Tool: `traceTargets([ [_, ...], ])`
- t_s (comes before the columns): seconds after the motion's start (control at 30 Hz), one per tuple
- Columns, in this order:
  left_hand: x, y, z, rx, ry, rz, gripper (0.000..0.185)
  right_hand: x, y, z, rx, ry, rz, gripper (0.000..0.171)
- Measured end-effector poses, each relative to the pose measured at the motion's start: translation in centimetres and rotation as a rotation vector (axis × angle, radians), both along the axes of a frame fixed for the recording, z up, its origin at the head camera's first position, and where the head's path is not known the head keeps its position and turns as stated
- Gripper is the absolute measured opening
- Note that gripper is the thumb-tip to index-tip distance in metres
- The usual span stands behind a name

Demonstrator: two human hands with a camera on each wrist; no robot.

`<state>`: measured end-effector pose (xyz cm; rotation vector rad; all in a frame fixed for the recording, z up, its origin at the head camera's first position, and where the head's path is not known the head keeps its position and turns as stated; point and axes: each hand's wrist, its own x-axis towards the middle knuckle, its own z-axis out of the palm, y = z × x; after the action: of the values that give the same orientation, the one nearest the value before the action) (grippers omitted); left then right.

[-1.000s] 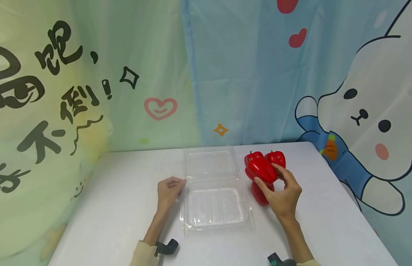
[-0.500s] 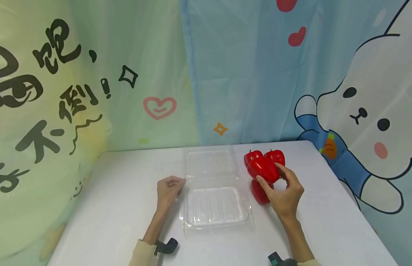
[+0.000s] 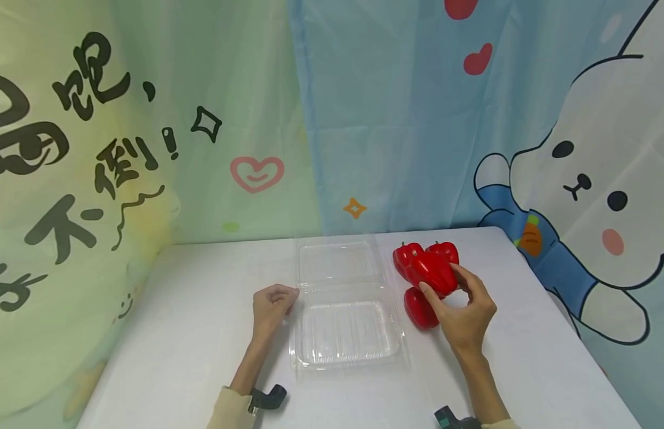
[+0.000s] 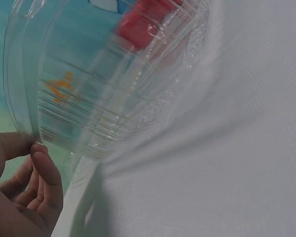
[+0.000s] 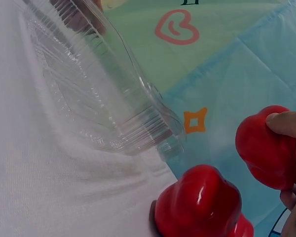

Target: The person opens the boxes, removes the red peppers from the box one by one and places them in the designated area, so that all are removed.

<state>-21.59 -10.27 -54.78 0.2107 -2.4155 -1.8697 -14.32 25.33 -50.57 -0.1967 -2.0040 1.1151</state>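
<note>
A clear plastic clamshell box (image 3: pixel 349 335) lies opened out on the white table, its lid (image 3: pixel 340 262) folded back toward the far edge. My left hand (image 3: pixel 273 307) pinches the box's left rim between thumb and fingers, as the left wrist view (image 4: pixel 32 182) also shows. On the right, my right hand (image 3: pixel 467 316) grips a glossy red bell pepper (image 3: pixel 433 271) between thumb and fingertips. In the right wrist view this held pepper (image 5: pixel 266 145) appears apart from the pepper below it. Other red peppers lie around it: one nearer me (image 3: pixel 420 310) and two behind (image 3: pixel 406 255), partly covered.
A white cloth covers the table (image 3: pixel 203 333). Behind its far edge hangs a printed curtain (image 3: pixel 375 119) with a rabbit figure, hearts and lettering. Dark camera mounts (image 3: pixel 269 398) are strapped to both wrists.
My right hand has shifted slightly right and toward me with the red bell pepper, showing more of the pepper behind. My left hand stays at the box's rim.
</note>
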Motion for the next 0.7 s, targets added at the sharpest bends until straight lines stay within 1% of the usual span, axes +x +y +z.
traceTargets([
  [0.27, 0.0, -0.1, -0.1, 0.011, 0.004, -0.009, 0.015, 0.1, 0.3, -0.5, -0.007, 0.008, -0.048, 0.069],
  [0.5, 0.2, -0.1, 0.0, 0.014, 0.003, -0.007, 0.015, 0.2, 0.5, -0.7, -0.022, 0.019, -0.072, 0.069],
  [0.7, 0.1, 0.0, 0.1, 0.022, 0.016, -0.012, 0.014, 0.2, 0.9, -1.1, -0.022, 0.008, -0.091, 0.067],
])
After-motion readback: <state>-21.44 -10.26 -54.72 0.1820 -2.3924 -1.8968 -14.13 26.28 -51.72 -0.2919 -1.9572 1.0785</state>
